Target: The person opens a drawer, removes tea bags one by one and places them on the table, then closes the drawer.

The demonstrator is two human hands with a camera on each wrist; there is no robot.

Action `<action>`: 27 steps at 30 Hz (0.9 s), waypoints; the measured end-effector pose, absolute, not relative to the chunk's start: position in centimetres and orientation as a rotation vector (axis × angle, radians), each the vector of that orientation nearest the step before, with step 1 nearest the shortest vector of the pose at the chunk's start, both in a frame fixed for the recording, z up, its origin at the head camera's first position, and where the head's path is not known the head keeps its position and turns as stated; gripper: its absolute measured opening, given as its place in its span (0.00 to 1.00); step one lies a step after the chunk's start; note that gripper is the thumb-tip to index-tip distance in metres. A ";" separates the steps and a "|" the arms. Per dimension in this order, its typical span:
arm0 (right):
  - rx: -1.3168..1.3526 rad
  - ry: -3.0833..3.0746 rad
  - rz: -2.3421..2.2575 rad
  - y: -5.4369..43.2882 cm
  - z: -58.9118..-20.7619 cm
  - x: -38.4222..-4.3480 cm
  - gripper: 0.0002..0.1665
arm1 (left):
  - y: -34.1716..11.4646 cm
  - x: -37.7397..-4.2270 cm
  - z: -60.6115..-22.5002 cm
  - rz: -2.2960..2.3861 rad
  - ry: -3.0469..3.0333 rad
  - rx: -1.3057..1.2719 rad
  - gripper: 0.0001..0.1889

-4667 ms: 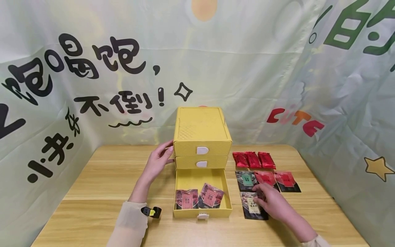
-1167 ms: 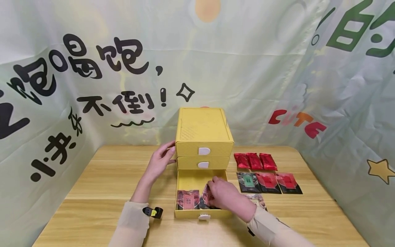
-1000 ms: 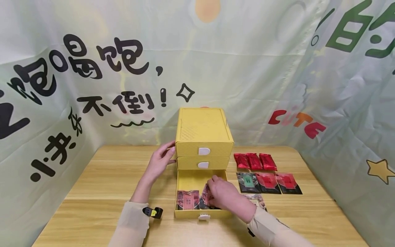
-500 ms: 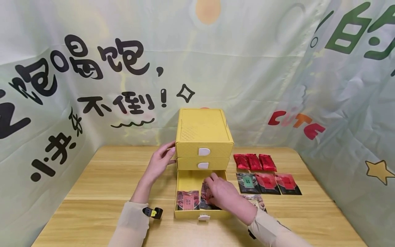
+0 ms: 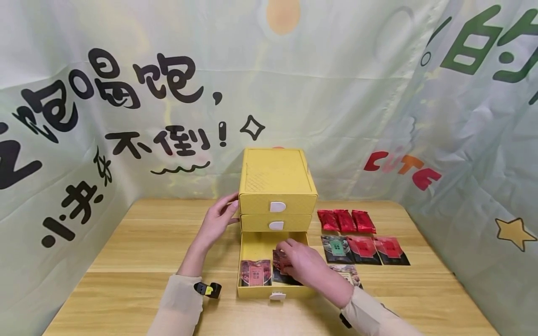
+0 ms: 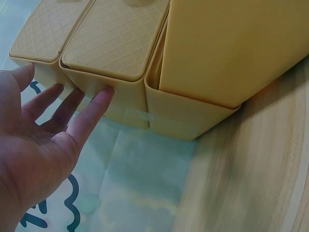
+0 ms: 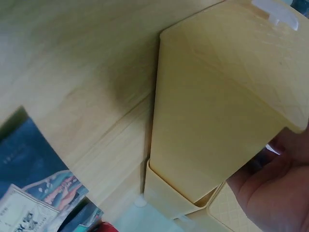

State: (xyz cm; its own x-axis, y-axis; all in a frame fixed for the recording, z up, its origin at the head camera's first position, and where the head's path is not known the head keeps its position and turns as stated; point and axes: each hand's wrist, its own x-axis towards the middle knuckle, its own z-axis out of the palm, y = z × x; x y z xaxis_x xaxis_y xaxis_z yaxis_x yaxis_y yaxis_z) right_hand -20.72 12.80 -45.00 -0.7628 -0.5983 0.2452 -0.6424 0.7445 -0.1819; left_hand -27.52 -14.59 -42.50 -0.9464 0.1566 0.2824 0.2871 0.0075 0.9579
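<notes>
Nearest, at the front of the wooden surface (image 5: 126, 261), the bottom drawer (image 5: 256, 293) of the yellow drawer unit (image 5: 275, 179) stands pulled out. The right hand (image 5: 304, 263) reaches into it, fingers curled round the top edge of a dark packet with a red label (image 5: 280, 267); the hand covers most of that packet, so its print cannot be read. A second packet of the same kind (image 5: 255, 272) lies flat in the drawer's left half, apart from the hand. Just right of the drawer, a packet with a pale label (image 5: 349, 273) lies on the surface, its near end hidden behind the right forearm. The right wrist view shows only the drawer's outer wall (image 7: 217, 111), a corner of a packet (image 7: 29, 193) and a cut-off piece of the hand (image 7: 273, 186).

Further back, the left hand (image 5: 216, 219) rests with straight, spread fingers (image 6: 91, 108) against the left side of the two closed upper drawers, holding nothing. To the right lie a row of three dark packets (image 5: 363, 249) and, behind them, three red sachets (image 5: 345, 220). At the far side hangs a printed cloth backdrop (image 5: 168, 93).
</notes>
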 end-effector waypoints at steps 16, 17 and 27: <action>0.913 -2.889 0.704 14.0 -44.4 -19.5 0.29 | -14.6 -27.4 -42.4 -2.098 -2.159 -0.470 0.25; 0.899 -2.887 0.722 14.1 -44.4 -19.5 0.30 | -14.6 -27.4 -42.4 -2.100 -2.157 -0.472 0.25; 0.758 -2.784 0.914 14.9 -44.0 -18.9 0.27 | -14.6 -27.5 -42.5 -2.098 -2.164 -0.468 0.25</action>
State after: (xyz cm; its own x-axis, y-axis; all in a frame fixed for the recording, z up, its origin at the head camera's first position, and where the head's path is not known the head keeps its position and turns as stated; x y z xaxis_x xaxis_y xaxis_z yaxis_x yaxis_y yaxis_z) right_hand -18.86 14.93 -44.04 -0.8684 -0.4246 0.2561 -0.4938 0.6933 -0.5249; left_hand -27.47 -14.60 -42.55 -0.9488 0.1547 0.2755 0.2801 0.0088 0.9599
